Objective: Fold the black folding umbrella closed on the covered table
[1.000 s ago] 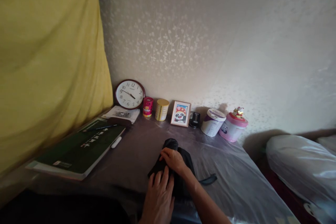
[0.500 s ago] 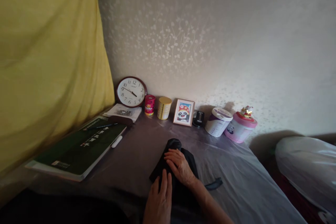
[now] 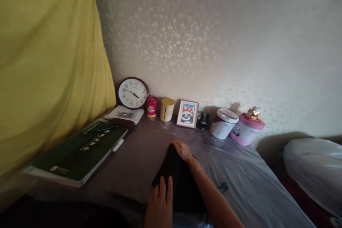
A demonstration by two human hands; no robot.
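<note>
A piece of black cloth point(image 3: 171, 171) lies on the grey table cover in front of me, its exact kind unclear. At its far end is my right hand point(image 3: 182, 150), with the fingers closed over the cloth's edge. Close to me, my left hand point(image 3: 160, 203) rests on the near left part of the cloth, fingers stretched and slightly apart. A dark strap end point(image 3: 223, 187) pokes out past my right forearm, which hides part of the cloth.
Along the wall stand a clock point(image 3: 133, 93), a red can point(image 3: 152, 106), a yellow can point(image 3: 167, 109), a framed panda picture point(image 3: 187, 114), a small black device point(image 3: 203, 120), a white tub point(image 3: 223, 124) and a pink tub point(image 3: 247, 130). At left lies a green book point(image 3: 88, 153) beside a yellow curtain point(image 3: 53, 60).
My right hand has slid from the middle of the cloth to its far end and closed there. The rounded fold at that end no longer shows. My left hand has hardly moved.
</note>
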